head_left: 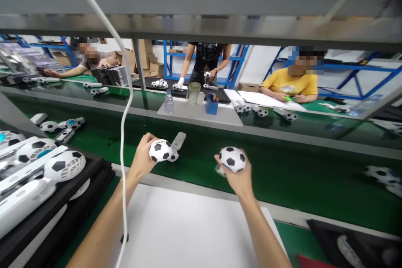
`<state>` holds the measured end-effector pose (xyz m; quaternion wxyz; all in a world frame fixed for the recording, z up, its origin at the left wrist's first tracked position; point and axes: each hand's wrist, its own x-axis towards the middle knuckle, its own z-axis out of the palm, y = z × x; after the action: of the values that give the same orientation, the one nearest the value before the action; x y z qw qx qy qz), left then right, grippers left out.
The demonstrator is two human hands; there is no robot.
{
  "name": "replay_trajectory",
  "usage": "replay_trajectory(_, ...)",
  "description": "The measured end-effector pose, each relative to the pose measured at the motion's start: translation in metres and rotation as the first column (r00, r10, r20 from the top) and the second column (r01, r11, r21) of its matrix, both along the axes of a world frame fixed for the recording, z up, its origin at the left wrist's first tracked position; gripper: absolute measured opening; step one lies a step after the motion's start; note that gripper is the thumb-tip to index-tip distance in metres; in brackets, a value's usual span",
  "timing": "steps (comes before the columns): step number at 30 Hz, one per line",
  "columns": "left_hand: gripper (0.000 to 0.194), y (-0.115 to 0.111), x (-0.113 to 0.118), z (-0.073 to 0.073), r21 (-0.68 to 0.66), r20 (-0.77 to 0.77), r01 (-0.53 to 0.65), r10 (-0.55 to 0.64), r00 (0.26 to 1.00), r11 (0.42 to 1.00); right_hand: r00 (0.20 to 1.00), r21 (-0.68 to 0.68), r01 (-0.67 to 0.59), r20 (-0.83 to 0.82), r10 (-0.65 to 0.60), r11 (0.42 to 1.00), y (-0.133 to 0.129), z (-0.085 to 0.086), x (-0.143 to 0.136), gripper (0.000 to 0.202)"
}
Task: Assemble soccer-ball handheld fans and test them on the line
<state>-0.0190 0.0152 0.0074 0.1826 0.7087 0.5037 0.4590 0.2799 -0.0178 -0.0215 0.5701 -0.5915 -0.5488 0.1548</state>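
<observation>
Conveyor belt (282, 176), green and long, carries football-patterned handheld fans past the seated workers. Over its near edge, the left hand (143, 160) curls around one fan (161, 150), its white handle pointing away. The right hand (238, 174) cups a second fan (232, 158). Both look mid-pickup; pulling them back to the white mat (188, 226) seems next.

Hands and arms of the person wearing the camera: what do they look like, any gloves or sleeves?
Both are bare. The left hand and right hand wear no gloves, rings or watch that show, and both forearms are uncovered down to the picture's bottom edge, so no sleeve is visible. A white cable hangs in front of the left forearm; whether it is attached to the person cannot be told.
</observation>
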Motion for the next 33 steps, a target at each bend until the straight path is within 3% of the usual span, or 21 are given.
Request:
replay_trajectory(3,0.03,0.01,-0.004,-0.019,-0.084,0.005,-0.029,0.029,1.0,0.996,0.995,-0.172,0.082,-0.044,-0.091,0.982,0.008,-0.02,0.003,0.05)
replay_trajectory(6,0.042,0.018,-0.005,-0.04,-0.156,-0.035,-0.101,0.096,0.995,0.983,0.988,-0.261,0.152,0.005,-0.157,0.953,0.012,-0.033,0.009,0.06)
replay_trajectory(10,0.05,0.024,-0.005,-0.065,-0.183,-0.161,-0.213,0.185,0.97,0.96,0.983,-0.31,0.163,0.131,-0.128,0.937,0.011,-0.048,0.01,0.074)
replay_trajectory(14,0.048,0.028,-0.01,-0.076,-0.169,-0.291,-0.281,0.225,0.93,0.945,0.97,-0.347,0.151,0.232,-0.072,0.926,0.012,-0.057,0.01,0.069)
replay_trajectory(17,0.041,0.029,-0.015,-0.073,-0.16,-0.359,-0.302,0.229,0.905,0.94,0.959,-0.332,0.176,0.27,-0.085,0.927,0.013,-0.051,0.013,0.065)
replay_trajectory(20,0.04,0.023,-0.008,-0.062,-0.13,-0.38,-0.29,0.223,0.898,0.948,0.955,-0.297,0.211,0.268,-0.131,0.931,0.012,-0.031,0.016,0.063)
replay_trajectory(23,0.04,0.013,0.022,-0.053,-0.118,-0.38,-0.183,0.126,0.916,0.976,0.956,-0.251,0.224,0.243,-0.162,0.942,0.006,-0.006,0.019,0.06)
replay_trajectory(26,0.047,0.009,0.064,-0.054,-0.189,-0.384,-0.016,-0.059,0.921,0.982,0.962,-0.224,0.206,0.226,-0.155,0.953,-0.001,0.014,0.02,0.057)
replay_trajectory(28,0.055,0.01,0.088,-0.055,-0.253,-0.37,0.042,-0.136,0.919,0.967,0.968,-0.227,0.172,0.221,-0.122,0.958,-0.004,0.02,0.019,0.056)
replay_trajectory(30,0.048,0.012,0.102,-0.052,-0.299,-0.329,0.06,-0.162,0.93,0.952,0.973,-0.253,0.11,0.223,-0.052,0.961,-0.006,0.02,0.018,0.057)
replay_trajectory(33,0.034,0.013,0.109,-0.033,-0.335,-0.206,0.077,-0.153,0.967,0.939,0.968,-0.321,-0.007,0.234,0.087,0.947,-0.008,0.017,0.011,0.066)
